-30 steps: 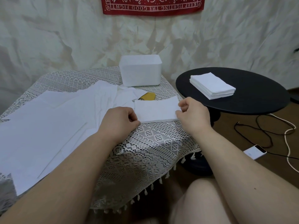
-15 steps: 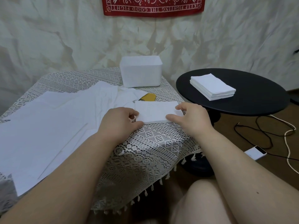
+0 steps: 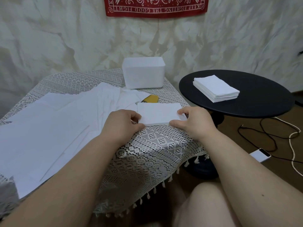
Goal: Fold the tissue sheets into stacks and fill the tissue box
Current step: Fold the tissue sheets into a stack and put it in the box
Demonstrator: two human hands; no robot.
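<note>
A folded white tissue sheet lies near the front right corner of the lace-covered table. My left hand pinches its left edge with curled fingers. My right hand grips its right end, thumb along the front edge and fingers over the top. Unfolded white tissue sheets are spread over the left part of the table. The white tissue box stands at the back of the table. A finished stack of folded tissues sits on the round black side table.
A yellow object lies partly under the sheets behind the folded tissue. On the floor at the right are black and white cables and a white device. My knee is below the table's fringed edge.
My right hand has shifted from the tissue's right edge onto its front right corner and now grips it. The left hand has stayed at the left edge.
</note>
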